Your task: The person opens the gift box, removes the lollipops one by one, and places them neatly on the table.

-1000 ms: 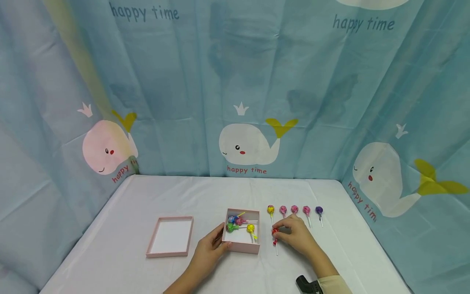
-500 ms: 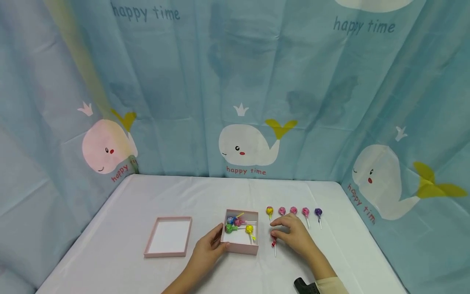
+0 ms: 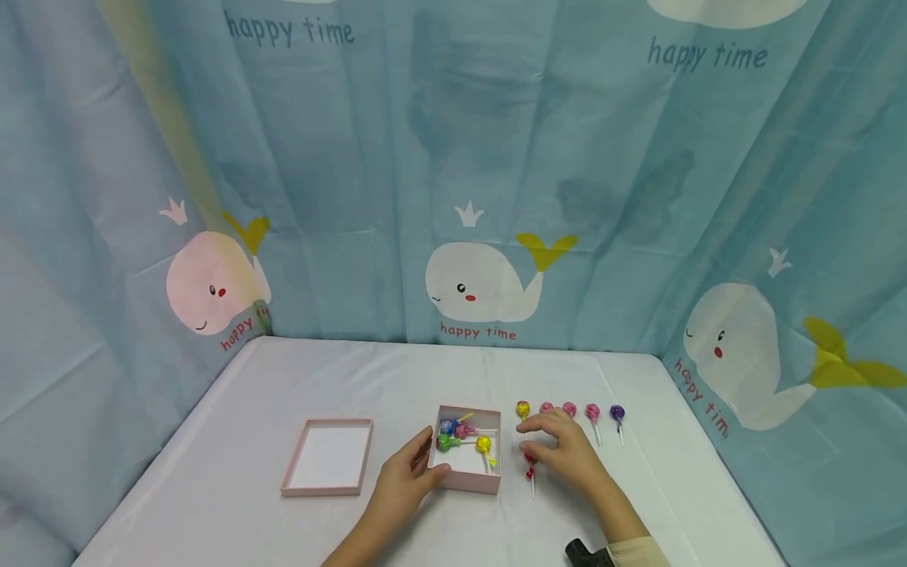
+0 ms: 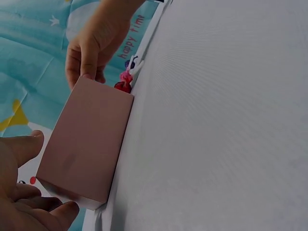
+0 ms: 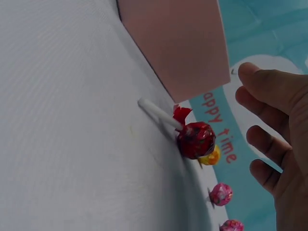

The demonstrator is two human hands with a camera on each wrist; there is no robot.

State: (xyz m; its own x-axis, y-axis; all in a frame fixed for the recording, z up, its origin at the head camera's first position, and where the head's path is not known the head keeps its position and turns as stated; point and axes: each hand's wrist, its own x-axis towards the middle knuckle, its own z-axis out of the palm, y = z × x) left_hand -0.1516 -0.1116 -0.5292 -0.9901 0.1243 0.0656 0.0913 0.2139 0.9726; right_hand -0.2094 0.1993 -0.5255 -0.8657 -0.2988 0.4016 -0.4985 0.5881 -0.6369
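Note:
An open pink box (image 3: 464, 480) stands mid-table with several lollipops inside, including a green (image 3: 444, 442) and a yellow one (image 3: 483, 446). At its left front corner is my left hand (image 3: 402, 482), fingers against the side, thumb near the rim, spread apart in the left wrist view. Right of the box a red lollipop (image 5: 196, 140) lies on the cloth, stick toward me. My right hand (image 3: 567, 453) hovers above it, partly hiding it in the head view. Thumb and fingers are parted with nothing between them; the right wrist view shows a gap to the candy.
Behind the right hand lies a row of lollipops: a yellow (image 3: 522, 409), several pink (image 3: 592, 412) and a purple one (image 3: 617, 413). The pink box lid (image 3: 328, 457) lies at the left. A whale-print curtain (image 3: 340, 197) surrounds the white table (image 3: 283, 535).
My right thumb and fingers have parted from the red lollipop, which stays on the table. The left hand and the box keep their places; the head view shifts slightly.

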